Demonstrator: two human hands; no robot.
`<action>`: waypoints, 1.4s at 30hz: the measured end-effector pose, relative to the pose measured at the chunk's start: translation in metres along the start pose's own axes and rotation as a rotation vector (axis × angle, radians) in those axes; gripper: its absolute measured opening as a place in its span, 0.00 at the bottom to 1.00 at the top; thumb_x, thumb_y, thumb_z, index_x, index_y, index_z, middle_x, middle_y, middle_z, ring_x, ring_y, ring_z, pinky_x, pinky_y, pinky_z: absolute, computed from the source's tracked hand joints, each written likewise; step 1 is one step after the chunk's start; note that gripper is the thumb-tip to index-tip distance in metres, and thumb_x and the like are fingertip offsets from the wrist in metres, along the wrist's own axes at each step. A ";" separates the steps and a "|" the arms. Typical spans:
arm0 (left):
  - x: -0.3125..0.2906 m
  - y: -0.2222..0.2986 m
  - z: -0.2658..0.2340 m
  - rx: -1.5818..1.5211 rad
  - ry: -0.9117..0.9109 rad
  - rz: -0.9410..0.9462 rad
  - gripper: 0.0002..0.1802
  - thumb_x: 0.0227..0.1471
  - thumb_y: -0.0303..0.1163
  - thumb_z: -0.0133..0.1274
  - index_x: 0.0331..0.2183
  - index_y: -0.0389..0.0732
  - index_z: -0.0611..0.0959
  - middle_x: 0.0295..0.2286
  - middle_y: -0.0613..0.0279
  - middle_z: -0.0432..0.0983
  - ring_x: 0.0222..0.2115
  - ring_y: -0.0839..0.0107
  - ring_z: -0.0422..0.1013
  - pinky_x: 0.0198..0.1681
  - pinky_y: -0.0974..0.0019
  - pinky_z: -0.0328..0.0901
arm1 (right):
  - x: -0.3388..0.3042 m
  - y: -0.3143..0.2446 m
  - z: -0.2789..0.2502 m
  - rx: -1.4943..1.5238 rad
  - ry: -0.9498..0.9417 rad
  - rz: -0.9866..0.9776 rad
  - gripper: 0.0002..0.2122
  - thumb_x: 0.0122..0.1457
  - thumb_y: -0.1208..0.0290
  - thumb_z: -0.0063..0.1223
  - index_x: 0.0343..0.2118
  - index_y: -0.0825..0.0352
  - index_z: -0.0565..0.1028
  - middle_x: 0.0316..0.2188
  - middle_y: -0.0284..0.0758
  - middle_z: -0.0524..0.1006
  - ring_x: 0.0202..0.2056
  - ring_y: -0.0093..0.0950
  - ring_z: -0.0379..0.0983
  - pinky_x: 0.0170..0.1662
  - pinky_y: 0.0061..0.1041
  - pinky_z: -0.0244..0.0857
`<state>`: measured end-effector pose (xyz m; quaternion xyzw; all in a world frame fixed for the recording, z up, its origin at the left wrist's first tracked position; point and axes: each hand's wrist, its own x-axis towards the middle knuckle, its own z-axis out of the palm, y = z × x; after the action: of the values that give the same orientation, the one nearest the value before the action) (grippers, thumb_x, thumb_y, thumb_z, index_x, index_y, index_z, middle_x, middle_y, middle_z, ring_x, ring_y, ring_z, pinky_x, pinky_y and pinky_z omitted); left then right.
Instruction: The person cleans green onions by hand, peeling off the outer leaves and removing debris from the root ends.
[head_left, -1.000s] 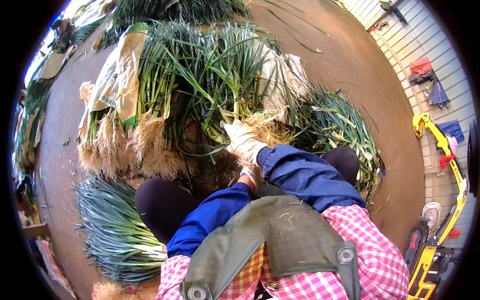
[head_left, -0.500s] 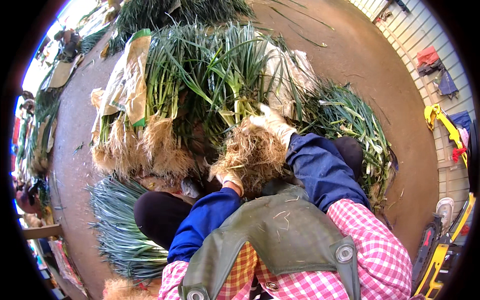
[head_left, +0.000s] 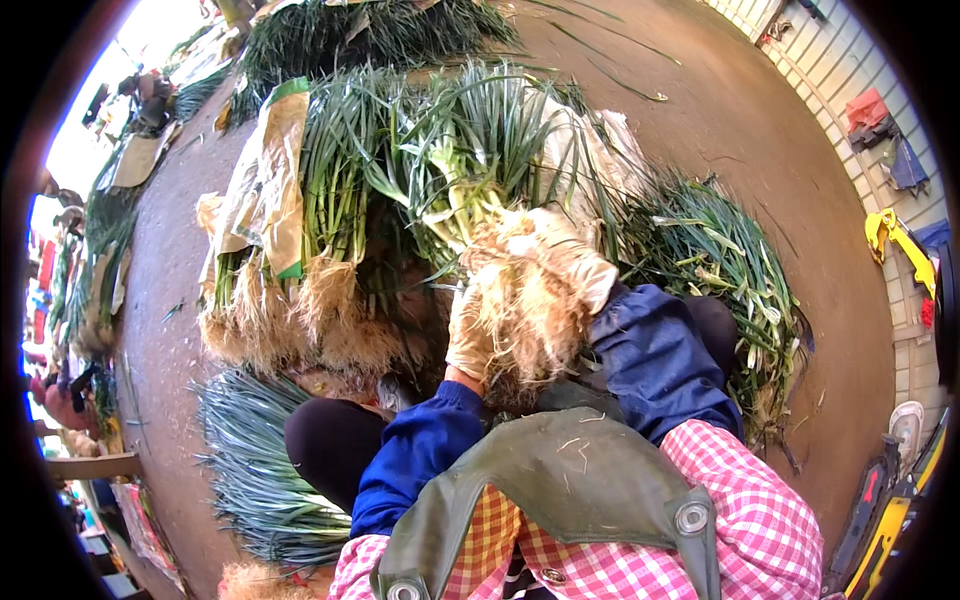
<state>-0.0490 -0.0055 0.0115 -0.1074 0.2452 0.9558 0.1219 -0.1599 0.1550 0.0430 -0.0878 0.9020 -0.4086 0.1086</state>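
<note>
In front of my lap is a bunch of green onions (head_left: 535,310), its tan tangled roots facing me and its leaves pointing away. My left hand (head_left: 470,338), in a pale work glove, wraps the left side of the roots. From above and the right, my gloved right hand (head_left: 575,262) is closed over the root end; its fingertips are partly hidden among the roots. Left of this bunch, more green onions (head_left: 335,215) lie with roots toward me, beside a tan paper sheet (head_left: 270,185). Behind my right hand is a whitish sack (head_left: 590,150).
Leafy stalks (head_left: 730,270) are heaped at my right, and a bluish-green pile (head_left: 260,460) lies by my left knee. Another green heap (head_left: 370,40) is at the far side. Along the right wall stand a yellow-framed object (head_left: 890,530) and a pale shoe (head_left: 907,430).
My left hand has moved up from beneath the roots to their left side. The right hand has shifted slightly right and down over the root end. The roots sit more upright between the hands.
</note>
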 end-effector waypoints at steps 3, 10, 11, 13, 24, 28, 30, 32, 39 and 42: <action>0.000 0.009 0.024 0.143 0.053 -0.064 0.20 0.54 0.32 0.51 0.49 0.36 0.73 0.42 0.59 0.74 0.40 0.67 0.72 0.44 0.61 0.69 | -0.022 -0.027 -0.055 -0.278 0.037 0.016 0.20 0.52 0.57 0.57 0.44 0.64 0.73 0.38 0.41 0.77 0.38 0.35 0.74 0.43 0.30 0.67; 0.017 -0.026 -0.036 0.405 0.605 0.104 0.30 0.44 0.35 0.57 0.48 0.33 0.71 0.43 0.55 0.70 0.41 0.63 0.66 0.49 0.61 0.60 | -0.019 0.006 -0.012 -0.354 0.466 -0.056 0.23 0.52 0.53 0.55 0.46 0.65 0.74 0.41 0.43 0.76 0.44 0.40 0.72 0.47 0.33 0.65; 0.014 -0.028 -0.021 0.413 0.673 0.195 0.29 0.45 0.34 0.57 0.49 0.33 0.71 0.43 0.56 0.70 0.40 0.64 0.66 0.47 0.62 0.61 | -0.018 -0.007 -0.017 -0.271 0.350 0.066 0.23 0.52 0.52 0.54 0.45 0.64 0.74 0.41 0.43 0.76 0.42 0.39 0.72 0.46 0.34 0.65; 0.023 -0.020 -0.040 0.562 0.727 0.464 0.26 0.47 0.28 0.55 0.49 0.32 0.70 0.42 0.58 0.71 0.38 0.66 0.67 0.45 0.64 0.62 | -0.008 -0.052 -0.011 -0.207 0.165 0.207 0.21 0.52 0.49 0.52 0.37 0.64 0.76 0.33 0.43 0.77 0.35 0.38 0.73 0.39 0.37 0.65; 0.040 -0.004 -0.006 0.527 0.335 0.578 0.21 0.56 0.33 0.52 0.50 0.35 0.73 0.46 0.61 0.72 0.46 0.71 0.67 0.52 0.68 0.60 | 0.038 -0.023 0.022 0.074 0.114 0.073 0.18 0.46 0.57 0.59 0.32 0.67 0.73 0.28 0.42 0.75 0.32 0.37 0.72 0.35 0.35 0.65; 0.034 0.003 -0.014 0.064 0.055 0.267 0.15 0.54 0.42 0.52 0.38 0.43 0.78 0.30 0.71 0.73 0.29 0.75 0.68 0.33 0.70 0.66 | -0.009 -0.056 0.052 0.205 0.073 0.063 0.20 0.47 0.59 0.60 0.38 0.68 0.70 0.32 0.40 0.74 0.33 0.31 0.71 0.37 0.31 0.65; 0.033 -0.015 -0.009 0.200 0.179 0.194 0.12 0.55 0.41 0.50 0.33 0.44 0.78 0.23 0.72 0.72 0.21 0.75 0.66 0.25 0.72 0.64 | -0.024 -0.029 0.061 0.282 0.185 0.056 0.20 0.48 0.61 0.59 0.39 0.69 0.69 0.32 0.41 0.75 0.34 0.33 0.71 0.38 0.31 0.66; 0.032 -0.019 -0.022 0.221 0.210 0.135 0.09 0.54 0.39 0.49 0.31 0.44 0.78 0.22 0.69 0.72 0.19 0.74 0.67 0.22 0.72 0.62 | -0.034 -0.028 0.067 0.316 0.220 0.079 0.18 0.50 0.62 0.57 0.39 0.68 0.69 0.31 0.41 0.76 0.34 0.37 0.72 0.37 0.35 0.65; 0.017 -0.011 -0.002 0.255 0.272 0.207 0.10 0.53 0.33 0.47 0.28 0.38 0.80 0.22 0.66 0.74 0.18 0.75 0.66 0.21 0.72 0.62 | -0.034 -0.024 0.056 0.031 0.242 0.130 0.18 0.50 0.58 0.56 0.38 0.68 0.71 0.28 0.43 0.76 0.29 0.38 0.72 0.34 0.34 0.65; 0.018 -0.013 0.024 0.076 0.122 0.269 0.11 0.54 0.34 0.46 0.30 0.39 0.81 0.21 0.70 0.73 0.15 0.81 0.62 0.18 0.76 0.57 | -0.023 -0.005 0.039 0.119 0.239 0.246 0.19 0.49 0.56 0.57 0.37 0.67 0.72 0.25 0.42 0.76 0.26 0.38 0.72 0.31 0.34 0.64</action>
<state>-0.0654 0.0205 0.0216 -0.1267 0.3002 0.9453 -0.0183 -0.1274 0.1293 0.0245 0.0791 0.8867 -0.4523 0.0548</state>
